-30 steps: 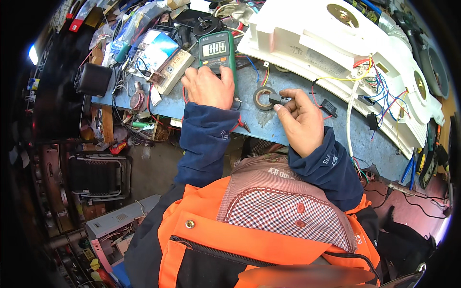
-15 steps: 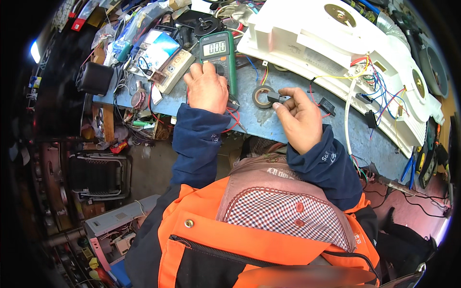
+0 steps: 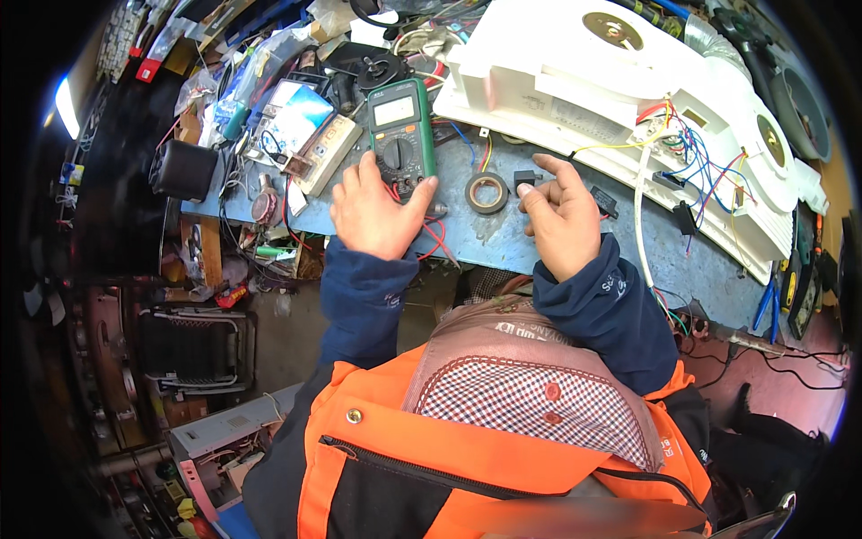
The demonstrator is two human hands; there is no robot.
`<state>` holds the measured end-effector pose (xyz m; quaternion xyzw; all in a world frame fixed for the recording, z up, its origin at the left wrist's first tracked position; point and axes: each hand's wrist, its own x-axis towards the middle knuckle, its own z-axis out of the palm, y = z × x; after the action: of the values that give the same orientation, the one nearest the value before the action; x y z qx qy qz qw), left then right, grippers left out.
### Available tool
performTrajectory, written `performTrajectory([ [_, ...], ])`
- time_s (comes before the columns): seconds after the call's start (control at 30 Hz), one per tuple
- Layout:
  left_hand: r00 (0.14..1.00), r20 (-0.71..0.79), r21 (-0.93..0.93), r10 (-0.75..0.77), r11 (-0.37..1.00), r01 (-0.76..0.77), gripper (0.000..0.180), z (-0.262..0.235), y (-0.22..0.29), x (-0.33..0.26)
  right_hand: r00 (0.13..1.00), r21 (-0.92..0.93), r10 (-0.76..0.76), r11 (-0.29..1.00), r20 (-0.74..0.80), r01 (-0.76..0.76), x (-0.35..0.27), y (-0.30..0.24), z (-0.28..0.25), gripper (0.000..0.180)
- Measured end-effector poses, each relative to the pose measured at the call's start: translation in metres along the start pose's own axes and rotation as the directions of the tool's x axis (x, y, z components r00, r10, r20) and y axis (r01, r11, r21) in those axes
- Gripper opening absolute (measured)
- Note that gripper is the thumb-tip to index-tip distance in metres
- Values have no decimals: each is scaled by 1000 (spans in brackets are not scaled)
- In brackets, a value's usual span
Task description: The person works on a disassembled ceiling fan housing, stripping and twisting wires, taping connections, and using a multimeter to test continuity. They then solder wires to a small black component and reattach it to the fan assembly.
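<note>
Your left hand (image 3: pixel 382 208) and right hand (image 3: pixel 567 220) are ungloved. Taking the checked panel (image 3: pixel 525 395) on your front as the dial's centre, a navy left sleeve (image 3: pixel 361 310) sits toward ten o'clock and a navy right sleeve (image 3: pixel 620 332) toward one, both with pale lettering near the cuff. That panel carries two red buttons (image 3: pixel 552 391). You wear white print (image 3: pixel 521 331) on dusty-pink cloth (image 3: pixel 467 334) at twelve, a metal snap (image 3: pixel 355 416) on orange fabric (image 3: pixel 386 395) at nine, and a black zipper (image 3: pixel 431 476) at eight.

From the person's head, one fisheye view (dark at its rim) looks steeply down on left hand (image 3: pixel 379 214), right hand (image 3: pixel 566 223) and blue workbench (image 3: pixel 503 238), the orange clothing (image 3: pixel 503 446) nearest.
</note>
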<state>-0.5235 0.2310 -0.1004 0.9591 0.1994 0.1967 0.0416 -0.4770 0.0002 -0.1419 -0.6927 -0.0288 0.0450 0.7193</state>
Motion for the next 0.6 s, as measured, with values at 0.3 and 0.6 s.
performTrajectory([
  [0.3,980,196,-168,24,986,9,68,-28,-36,-3,995,-39,-26,999,97,30,-3,8,-4,34],
  [0.6,896,440,-659,-57,657,366,35,17,-60,34,983,-125,-153,978,99,165,-4,11,-2,33],
])
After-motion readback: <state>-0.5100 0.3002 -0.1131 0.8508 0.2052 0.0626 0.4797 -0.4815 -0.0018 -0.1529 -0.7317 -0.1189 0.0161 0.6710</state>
